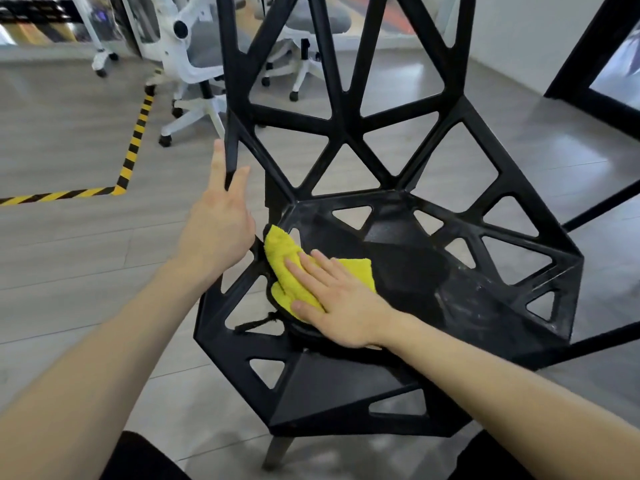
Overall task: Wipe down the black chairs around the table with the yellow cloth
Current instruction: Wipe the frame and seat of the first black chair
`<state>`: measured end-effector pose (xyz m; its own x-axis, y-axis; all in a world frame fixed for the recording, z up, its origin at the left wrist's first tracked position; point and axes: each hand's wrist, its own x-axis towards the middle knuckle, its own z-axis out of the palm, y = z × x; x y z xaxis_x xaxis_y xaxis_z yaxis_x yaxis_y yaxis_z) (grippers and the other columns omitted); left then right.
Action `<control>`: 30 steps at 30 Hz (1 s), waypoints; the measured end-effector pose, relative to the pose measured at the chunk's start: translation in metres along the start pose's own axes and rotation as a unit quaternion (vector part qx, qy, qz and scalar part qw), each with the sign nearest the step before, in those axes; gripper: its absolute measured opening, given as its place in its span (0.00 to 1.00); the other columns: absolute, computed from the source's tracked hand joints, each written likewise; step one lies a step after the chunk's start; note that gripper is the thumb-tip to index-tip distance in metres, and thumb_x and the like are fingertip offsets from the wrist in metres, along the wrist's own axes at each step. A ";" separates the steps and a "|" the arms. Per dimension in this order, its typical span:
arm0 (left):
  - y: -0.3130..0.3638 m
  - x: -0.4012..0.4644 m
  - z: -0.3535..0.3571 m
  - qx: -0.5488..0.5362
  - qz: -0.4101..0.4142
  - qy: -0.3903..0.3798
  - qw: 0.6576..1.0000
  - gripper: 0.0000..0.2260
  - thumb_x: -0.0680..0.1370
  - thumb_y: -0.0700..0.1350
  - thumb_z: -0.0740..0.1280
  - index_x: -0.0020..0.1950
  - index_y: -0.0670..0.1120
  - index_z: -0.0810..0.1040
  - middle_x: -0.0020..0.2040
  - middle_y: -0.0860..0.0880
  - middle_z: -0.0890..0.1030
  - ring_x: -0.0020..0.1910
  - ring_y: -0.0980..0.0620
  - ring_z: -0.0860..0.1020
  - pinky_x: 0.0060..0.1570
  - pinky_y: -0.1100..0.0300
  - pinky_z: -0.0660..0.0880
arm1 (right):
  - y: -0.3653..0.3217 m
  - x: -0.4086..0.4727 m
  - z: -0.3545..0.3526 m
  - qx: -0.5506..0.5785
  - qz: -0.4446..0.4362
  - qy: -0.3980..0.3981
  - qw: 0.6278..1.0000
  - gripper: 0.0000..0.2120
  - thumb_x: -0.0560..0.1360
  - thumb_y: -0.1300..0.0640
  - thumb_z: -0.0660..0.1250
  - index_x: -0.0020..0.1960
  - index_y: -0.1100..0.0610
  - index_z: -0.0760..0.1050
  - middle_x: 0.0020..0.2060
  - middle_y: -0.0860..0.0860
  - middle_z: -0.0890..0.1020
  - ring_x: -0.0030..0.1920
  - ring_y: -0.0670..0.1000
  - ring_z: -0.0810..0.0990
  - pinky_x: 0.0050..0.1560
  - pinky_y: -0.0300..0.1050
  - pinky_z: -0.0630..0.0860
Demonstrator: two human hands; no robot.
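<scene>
A black chair [346, 403] with a lattice of triangular holes stands right in front of me, its back rising to the top of the view. A round black cushion [398, 268] lies on the seat. The yellow cloth [280, 251] is spread over the seat's left side. My right hand [339, 299] presses flat on it, fingers pointing left. My left hand [221, 220] rests against the chair's left frame with straight, spread fingers on either side of a black strut.
White office chairs [194, 64] on castors stand behind the black chair to the left. Yellow-and-black hazard tape [135, 147] runs across the grey plank floor on the left. Black frame bars [585, 64] cross the right edge.
</scene>
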<state>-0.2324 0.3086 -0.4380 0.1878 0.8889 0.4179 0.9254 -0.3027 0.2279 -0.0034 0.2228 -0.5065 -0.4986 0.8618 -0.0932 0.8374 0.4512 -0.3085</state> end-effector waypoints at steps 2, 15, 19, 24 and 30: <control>0.000 0.000 -0.001 -0.005 0.004 -0.001 1.000 0.29 0.78 0.33 0.67 0.78 0.47 0.68 0.88 0.39 0.44 0.33 0.39 0.74 0.37 0.46 0.75 | 0.055 0.005 -0.008 -0.073 0.061 0.023 0.995 0.44 0.75 0.24 0.28 0.86 0.42 0.44 0.86 0.47 0.44 0.85 0.52 0.37 0.84 0.53 0.35; 0.006 0.001 -0.006 -0.020 -0.019 -0.017 0.999 0.27 0.78 0.33 0.68 0.74 0.51 0.73 0.88 0.42 0.41 0.36 0.42 0.77 0.41 0.48 0.75 | 0.030 0.113 -0.020 0.031 -0.029 0.103 0.994 0.34 0.85 0.40 0.56 0.86 0.51 0.53 0.86 0.50 0.53 0.85 0.48 0.47 0.84 0.50 0.39; 0.004 -0.001 -0.007 -0.031 -0.024 -0.014 0.999 0.25 0.79 0.34 0.69 0.73 0.51 0.73 0.88 0.45 0.42 0.40 0.41 0.80 0.45 0.43 0.79 | 0.066 0.104 -0.025 0.084 -0.054 0.099 0.990 0.30 0.84 0.47 0.63 0.84 0.49 0.61 0.83 0.47 0.63 0.84 0.49 0.56 0.85 0.49 0.47; 0.002 0.001 -0.004 -0.046 -0.031 -0.003 0.998 0.23 0.79 0.35 0.69 0.72 0.51 0.73 0.88 0.50 0.41 0.51 0.43 0.84 0.48 0.44 0.82 | 0.185 0.049 -0.070 0.003 0.145 0.127 0.981 0.42 0.79 0.27 0.46 0.78 0.55 0.72 0.79 0.54 0.70 0.82 0.57 0.61 0.83 0.55 0.54; 0.003 0.001 -0.003 -0.034 -0.037 -0.006 0.999 0.20 0.79 0.35 0.70 0.69 0.49 0.74 0.88 0.49 0.42 0.45 0.44 0.82 0.45 0.46 0.81 | 0.133 0.071 -0.083 0.023 0.208 0.130 0.969 0.36 0.73 0.24 0.56 0.61 0.53 0.76 0.61 0.58 0.76 0.68 0.61 0.70 0.71 0.60 0.69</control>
<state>-0.2302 0.3076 -0.4342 0.1249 0.9137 0.3868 0.9124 -0.2590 0.3171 0.0911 0.3631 -0.4755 -0.0420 0.9989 0.0215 0.9402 0.0468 -0.3374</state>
